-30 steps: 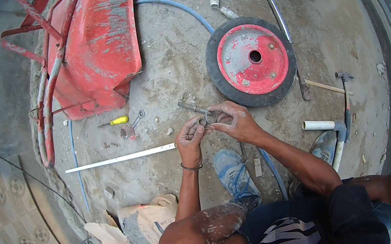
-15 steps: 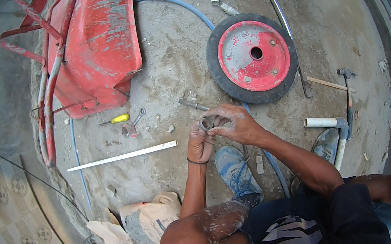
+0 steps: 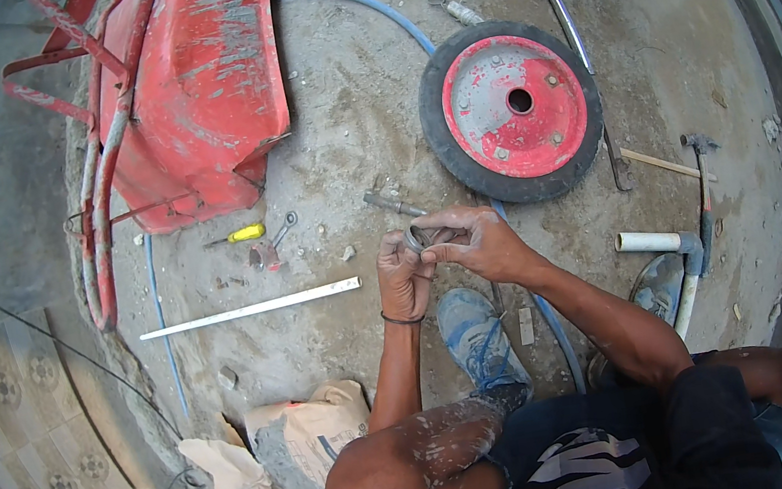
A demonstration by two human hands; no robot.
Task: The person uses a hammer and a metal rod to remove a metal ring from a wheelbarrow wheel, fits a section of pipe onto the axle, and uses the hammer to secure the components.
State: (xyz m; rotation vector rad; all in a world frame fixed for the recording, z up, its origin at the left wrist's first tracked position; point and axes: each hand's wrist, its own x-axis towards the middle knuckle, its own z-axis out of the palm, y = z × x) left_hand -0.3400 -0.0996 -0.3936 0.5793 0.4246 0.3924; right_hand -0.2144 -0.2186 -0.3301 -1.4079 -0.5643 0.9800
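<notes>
Hands [image 3: 480, 243]: two are seen
Metal ring [image 3: 415, 239]: one is clearly shown
Wheel [image 3: 495, 128]: one is counted
Wheel bolts [image 3: 557, 138]: five are counted
Wheelbarrow tray [image 3: 188, 103]: one is shown
Yellow screwdriver [image 3: 246, 233]: one is seen
Ring spanner [image 3: 284, 229]: one is counted
Hammer [image 3: 706, 215]: one is seen
Thin white pipe [image 3: 254, 308]: one is shown
Shoes [image 3: 474, 338]: two are counted
Paper sack [image 3: 331, 420]: one is seen

Ring [image 3: 416, 239]: small, round, gray, looks like metal. Big hole in middle. Dull and dusty, with lighter bit along rim. Tilted, round opening partly showing. Up off floor [image 3: 332, 187], held between two hands. Left hand [image 3: 402, 269] has fingers on left side of ring. Right hand [image 3: 478, 242] pinches right side, thumb low, pointing finger high. Some of ring hidden by fingers.
</notes>
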